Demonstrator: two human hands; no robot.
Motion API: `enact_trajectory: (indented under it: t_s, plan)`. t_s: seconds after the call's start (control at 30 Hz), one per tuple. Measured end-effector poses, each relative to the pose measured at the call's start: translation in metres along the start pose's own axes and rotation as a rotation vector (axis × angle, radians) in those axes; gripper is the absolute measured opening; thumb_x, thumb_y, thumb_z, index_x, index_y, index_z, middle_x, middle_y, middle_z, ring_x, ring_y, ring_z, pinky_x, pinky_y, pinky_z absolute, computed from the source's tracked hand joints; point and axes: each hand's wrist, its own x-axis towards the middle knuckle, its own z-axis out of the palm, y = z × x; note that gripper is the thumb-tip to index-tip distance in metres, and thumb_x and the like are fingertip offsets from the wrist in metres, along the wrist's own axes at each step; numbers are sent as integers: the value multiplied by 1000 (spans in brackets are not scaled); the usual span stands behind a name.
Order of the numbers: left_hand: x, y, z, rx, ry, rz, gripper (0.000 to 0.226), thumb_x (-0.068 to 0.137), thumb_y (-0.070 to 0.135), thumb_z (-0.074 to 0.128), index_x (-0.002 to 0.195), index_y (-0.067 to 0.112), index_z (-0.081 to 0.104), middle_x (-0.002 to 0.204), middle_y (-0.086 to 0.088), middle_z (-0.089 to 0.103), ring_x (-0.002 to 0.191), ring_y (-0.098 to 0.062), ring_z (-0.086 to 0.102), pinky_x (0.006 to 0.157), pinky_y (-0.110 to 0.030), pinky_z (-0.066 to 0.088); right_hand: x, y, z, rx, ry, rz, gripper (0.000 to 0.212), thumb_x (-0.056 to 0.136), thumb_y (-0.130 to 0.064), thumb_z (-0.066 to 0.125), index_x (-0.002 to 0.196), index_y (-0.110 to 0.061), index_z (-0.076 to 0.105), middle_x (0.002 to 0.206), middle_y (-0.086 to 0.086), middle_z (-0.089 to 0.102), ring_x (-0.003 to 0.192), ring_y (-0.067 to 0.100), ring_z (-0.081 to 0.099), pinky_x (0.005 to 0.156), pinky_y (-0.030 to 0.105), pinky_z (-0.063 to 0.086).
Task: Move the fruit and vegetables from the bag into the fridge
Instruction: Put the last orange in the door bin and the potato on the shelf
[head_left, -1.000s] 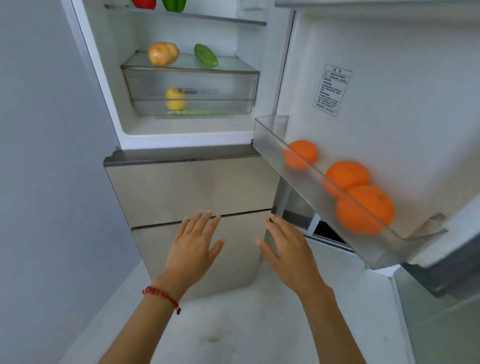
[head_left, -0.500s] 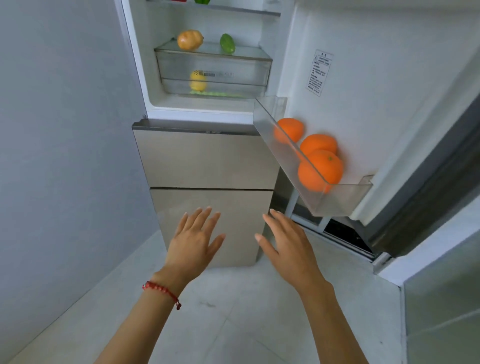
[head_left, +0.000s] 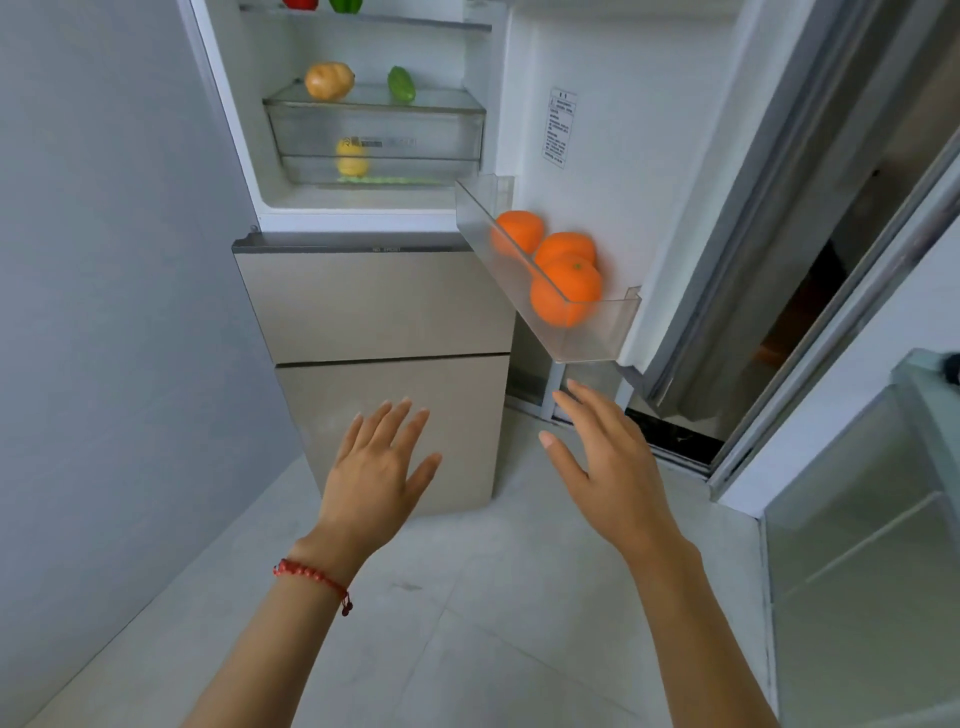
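— Oranges first: where are they?

— Three round orange fruits (head_left: 565, 291) sit in the clear plastic door bin (head_left: 592, 348) of the open white fridge door (head_left: 649, 156), touching one another in a row.

— And inside the fridge?

— On the glass shelf (head_left: 374, 101) over the transparent crisper drawer (head_left: 376, 143) lie a tan lumpy potato (head_left: 329, 80) and, well apart to its right, a small green cucumber (head_left: 401, 84). A yellow fruit (head_left: 351, 156) shows through the drawer front (blurred, so I cannot tell its kind), with something green lying low beside it. At the top edge, a red piece (head_left: 300, 3) and a green piece (head_left: 345, 5) rest on the upper shelf, cut off by the frame.

— The hands?

— Both are empty. The left hand (head_left: 376, 467), with a red beaded bracelet (head_left: 311, 577) at its wrist, has its grip spread, palm down, in front of the beige lower fridge drawers (head_left: 384, 312). The right hand (head_left: 608, 457) is likewise spread, held below the door bin and touching nothing.

— Below them?

— Pale grey tiled floor (head_left: 467, 649), and a grey wall (head_left: 104, 260) on the left.
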Motion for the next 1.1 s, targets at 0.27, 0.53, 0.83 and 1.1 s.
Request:
enact_trajectory:
  t_s: [0.27, 0.53, 0.83, 1.1]
  plan:
    - [3, 46, 1, 30, 41, -14, 78, 84, 63, 10, 136, 14, 41, 142, -11, 43, 134, -29, 34, 111, -41, 16, 0, 59, -45, 11, 410, -77, 45, 90, -31, 48, 127, -5, 50, 136, 15, 48, 128, 24, 41, 102, 41, 42]
    - [19, 85, 4, 37, 89, -97, 71, 86, 57, 19, 132, 10, 46, 137, -14, 47, 130, -32, 40, 110, -43, 22, 34, 113, -70, 86, 473, 35, 64, 90, -35, 50, 141, -6, 26, 152, 16, 18, 137, 25, 27, 103, 29, 32]
    - [20, 89, 3, 45, 117, -165, 76, 89, 61, 10, 129, 9, 49, 133, -16, 51, 125, -33, 45, 106, -47, 29, 60, 121, -54, 291, 588, -2, 62, 91, -11, 53, 141, 2, 18, 141, 26, 34, 130, 28, 36, 103, 12, 29]
    - [9, 76, 0, 41, 124, -202, 76, 88, 61, 11, 131, 10, 47, 135, -15, 50, 127, -33, 43, 107, -43, 24, 57, 100, -37, 247, 672, -39, 53, 91, -10, 52, 138, -1, 28, 135, 24, 45, 127, 23, 39, 102, 13, 31]
